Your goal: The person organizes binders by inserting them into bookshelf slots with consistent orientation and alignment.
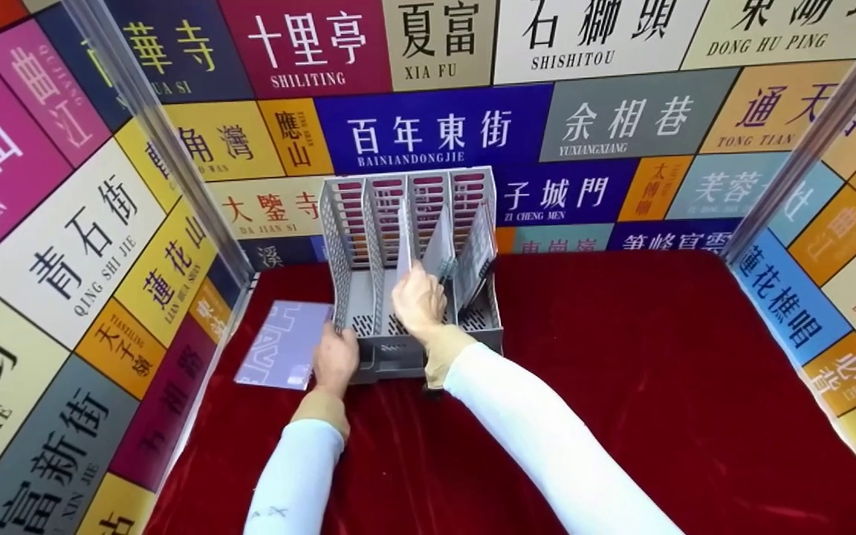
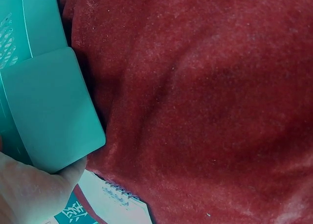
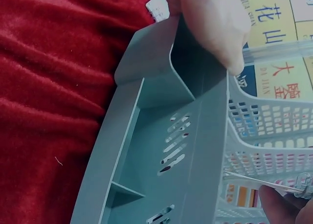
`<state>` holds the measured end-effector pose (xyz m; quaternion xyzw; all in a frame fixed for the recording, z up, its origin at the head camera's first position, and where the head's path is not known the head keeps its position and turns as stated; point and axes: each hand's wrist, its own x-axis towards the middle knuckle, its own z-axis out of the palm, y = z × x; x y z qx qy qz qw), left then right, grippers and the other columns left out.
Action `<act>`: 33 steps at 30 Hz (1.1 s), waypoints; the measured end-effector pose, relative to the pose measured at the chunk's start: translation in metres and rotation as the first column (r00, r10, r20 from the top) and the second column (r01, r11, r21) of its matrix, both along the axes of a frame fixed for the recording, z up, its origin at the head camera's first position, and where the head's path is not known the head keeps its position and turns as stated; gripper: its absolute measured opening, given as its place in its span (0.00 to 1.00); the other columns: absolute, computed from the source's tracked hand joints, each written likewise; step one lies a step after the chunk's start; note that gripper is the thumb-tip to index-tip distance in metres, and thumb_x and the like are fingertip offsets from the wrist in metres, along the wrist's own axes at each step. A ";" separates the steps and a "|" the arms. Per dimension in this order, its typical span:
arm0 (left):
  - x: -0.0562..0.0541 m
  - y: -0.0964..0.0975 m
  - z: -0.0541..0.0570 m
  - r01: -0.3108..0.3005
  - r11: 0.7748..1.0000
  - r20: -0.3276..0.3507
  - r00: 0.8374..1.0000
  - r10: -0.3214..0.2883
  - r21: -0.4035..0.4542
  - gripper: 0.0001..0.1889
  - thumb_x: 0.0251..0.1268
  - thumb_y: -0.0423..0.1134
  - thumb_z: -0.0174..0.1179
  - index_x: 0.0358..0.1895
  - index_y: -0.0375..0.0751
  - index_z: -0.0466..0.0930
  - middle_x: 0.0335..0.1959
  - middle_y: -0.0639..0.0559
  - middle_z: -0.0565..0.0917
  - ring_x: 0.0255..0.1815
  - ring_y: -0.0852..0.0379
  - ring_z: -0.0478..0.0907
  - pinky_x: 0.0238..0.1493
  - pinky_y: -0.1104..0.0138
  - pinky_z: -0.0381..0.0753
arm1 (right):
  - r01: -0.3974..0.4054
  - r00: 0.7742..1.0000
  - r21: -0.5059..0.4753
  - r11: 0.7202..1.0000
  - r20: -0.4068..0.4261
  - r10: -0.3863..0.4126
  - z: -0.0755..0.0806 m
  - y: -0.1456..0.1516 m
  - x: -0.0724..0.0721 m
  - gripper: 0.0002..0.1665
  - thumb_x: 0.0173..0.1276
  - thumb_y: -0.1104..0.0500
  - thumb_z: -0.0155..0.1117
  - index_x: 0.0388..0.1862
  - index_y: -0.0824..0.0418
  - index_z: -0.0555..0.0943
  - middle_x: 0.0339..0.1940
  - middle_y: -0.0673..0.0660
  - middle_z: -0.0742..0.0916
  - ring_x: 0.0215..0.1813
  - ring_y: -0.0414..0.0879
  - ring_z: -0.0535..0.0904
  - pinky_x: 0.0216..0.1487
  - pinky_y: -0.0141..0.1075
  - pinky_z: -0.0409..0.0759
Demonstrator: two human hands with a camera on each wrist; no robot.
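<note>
A grey file rack (image 1: 392,345) with upright compartments stands before me in the head view. My right hand (image 1: 419,297) reaches into it and pinches a thin spiral-bound notebook (image 3: 244,179) upright in the second compartment from the left. Much of that notebook is hidden behind the hand in the head view. My left hand (image 1: 336,358) grips the rack's front left corner, its thumb against the front tray (image 2: 54,109) in the left wrist view. Beside that hand, a purple notebook (image 1: 279,343) lies flat on the red cloth, its right edge partly covered by the hand.
A pale notebook (image 1: 440,249) leans in the third compartment, and a darker patterned one (image 1: 477,256) leans in the rightmost. Red velvet cloth (image 1: 621,386) covers the table. Panels with printed characters (image 1: 428,126) rise behind the rack and at both sides.
</note>
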<state>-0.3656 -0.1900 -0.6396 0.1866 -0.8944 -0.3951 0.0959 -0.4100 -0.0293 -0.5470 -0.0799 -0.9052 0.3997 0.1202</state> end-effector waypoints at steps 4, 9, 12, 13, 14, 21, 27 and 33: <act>-0.001 0.002 -0.001 -0.001 1.000 -0.005 1.000 0.001 0.001 0.25 0.80 0.45 0.47 0.67 0.30 0.76 0.64 0.23 0.86 0.63 0.20 0.85 0.68 0.36 0.81 | -0.001 1.000 -0.004 1.000 0.019 0.001 -0.007 0.002 -0.007 0.14 0.84 0.54 0.56 0.57 0.55 0.86 0.50 0.61 0.96 0.52 0.66 0.94 0.52 0.59 0.90; 0.001 0.003 -0.002 0.000 1.000 0.000 1.000 0.000 0.001 0.25 0.79 0.45 0.46 0.66 0.30 0.76 0.63 0.24 0.87 0.61 0.20 0.85 0.66 0.36 0.82 | -0.001 0.999 -0.006 1.000 0.039 0.001 -0.017 0.003 -0.014 0.14 0.85 0.54 0.56 0.56 0.56 0.86 0.52 0.63 0.96 0.53 0.68 0.94 0.53 0.61 0.90; 0.001 0.002 -0.002 -0.002 1.000 0.002 1.000 0.002 -0.005 0.24 0.78 0.44 0.47 0.64 0.30 0.76 0.63 0.24 0.87 0.61 0.19 0.85 0.66 0.35 0.81 | 0.000 0.999 -0.006 1.000 0.035 0.000 -0.020 0.000 -0.017 0.15 0.86 0.54 0.55 0.56 0.58 0.86 0.53 0.64 0.96 0.55 0.69 0.94 0.54 0.61 0.90; 0.001 0.002 -0.002 0.000 1.000 -0.002 1.000 0.000 -0.006 0.24 0.78 0.44 0.47 0.64 0.30 0.76 0.62 0.23 0.87 0.61 0.19 0.85 0.65 0.35 0.81 | -0.002 0.999 -0.003 1.000 0.034 0.002 -0.020 -0.001 -0.018 0.15 0.85 0.54 0.55 0.55 0.58 0.86 0.52 0.64 0.96 0.55 0.69 0.94 0.55 0.61 0.90; 0.000 0.000 -0.002 0.002 1.000 -0.005 1.000 -0.002 -0.004 0.24 0.78 0.44 0.47 0.64 0.29 0.76 0.62 0.23 0.87 0.61 0.18 0.85 0.65 0.34 0.81 | -0.005 0.999 0.001 1.000 0.034 0.005 -0.020 -0.002 -0.019 0.15 0.85 0.54 0.55 0.55 0.59 0.86 0.52 0.65 0.96 0.55 0.69 0.94 0.55 0.61 0.90; -0.025 -0.017 -0.043 -0.009 0.997 -0.091 0.996 0.002 -0.080 0.22 0.73 0.49 0.48 0.56 0.34 0.77 0.53 0.26 0.90 0.54 0.18 0.85 0.52 0.36 0.83 | -0.054 0.995 0.039 0.998 0.088 0.051 -0.017 -0.008 -0.028 0.16 0.84 0.53 0.55 0.49 0.60 0.87 0.51 0.65 0.96 0.56 0.68 0.94 0.58 0.61 0.90; -0.037 -0.024 -0.062 -0.008 0.999 -0.050 0.999 0.006 -0.046 0.23 0.75 0.49 0.48 0.60 0.35 0.77 0.56 0.26 0.89 0.53 0.20 0.86 0.54 0.36 0.84 | -0.112 0.979 0.009 0.994 0.175 0.108 -0.022 -0.009 -0.034 0.17 0.82 0.55 0.56 0.46 0.62 0.89 0.52 0.66 0.95 0.58 0.67 0.93 0.62 0.59 0.90; -0.045 -0.026 -0.076 -0.030 0.997 -0.105 0.994 0.023 -0.070 0.24 0.73 0.50 0.49 0.59 0.36 0.79 0.53 0.28 0.91 0.53 0.22 0.87 0.53 0.38 0.84 | -0.106 0.978 -0.075 0.992 0.174 0.118 -0.079 -0.024 -0.070 0.15 0.78 0.55 0.57 0.45 0.61 0.88 0.49 0.64 0.96 0.56 0.63 0.94 0.62 0.56 0.90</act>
